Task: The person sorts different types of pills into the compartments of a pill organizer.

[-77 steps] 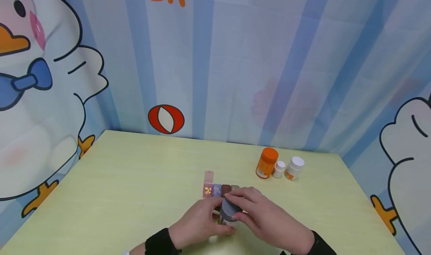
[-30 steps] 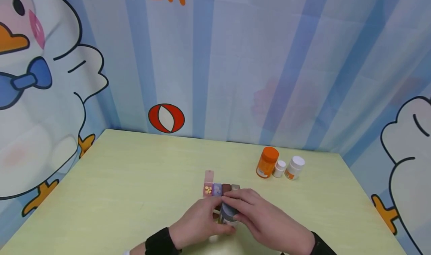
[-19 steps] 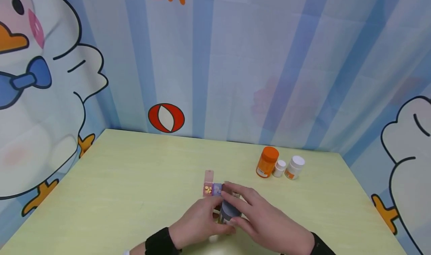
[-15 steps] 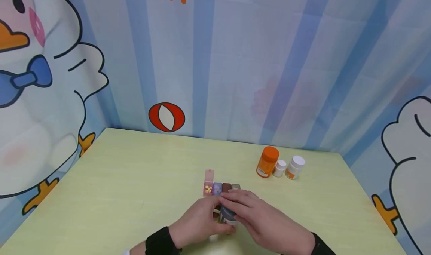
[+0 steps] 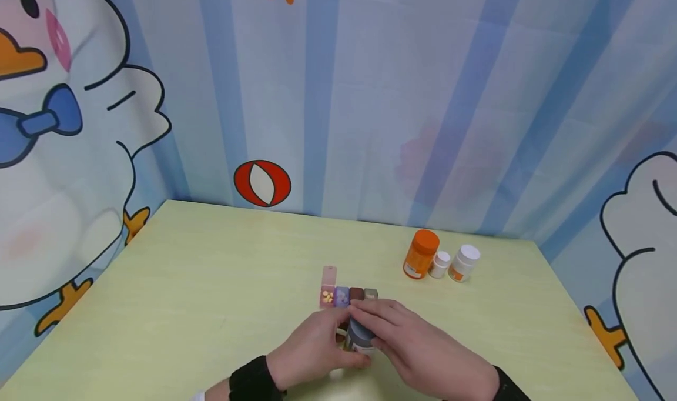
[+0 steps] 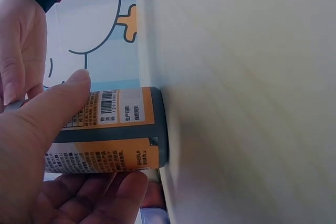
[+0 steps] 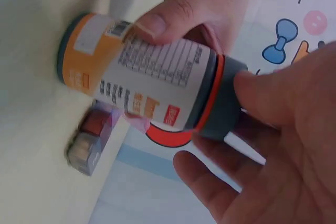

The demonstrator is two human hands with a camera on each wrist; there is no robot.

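A pill bottle (image 7: 142, 72) with a dark grey body and an orange-and-white label stands on the table. My left hand (image 5: 312, 348) grips its body, thumb on one side and fingers on the other. The thumb and fingers of my right hand (image 5: 428, 348) hold the dark grey cap (image 7: 226, 100); an orange ring shows just under it. Right behind the bottle lies a pill organizer (image 5: 341, 296) with coloured compartments. Its pink lid (image 5: 329, 276) is raised over a compartment with several yellow pills (image 5: 327, 297). My hands and the bottle hide the organizer's near part.
At the back right of the pale yellow table (image 5: 238, 260) stand an orange bottle (image 5: 421, 254), a small white bottle (image 5: 439, 264) and a larger white bottle (image 5: 464, 263). A blue striped cloth (image 5: 359, 107) with cartoon ducks hangs behind the table.
My right hand's fingers spread and shifted around the cap about 0.6 s ago, then drew together over it again. The left hand and the bottle have stayed in place.
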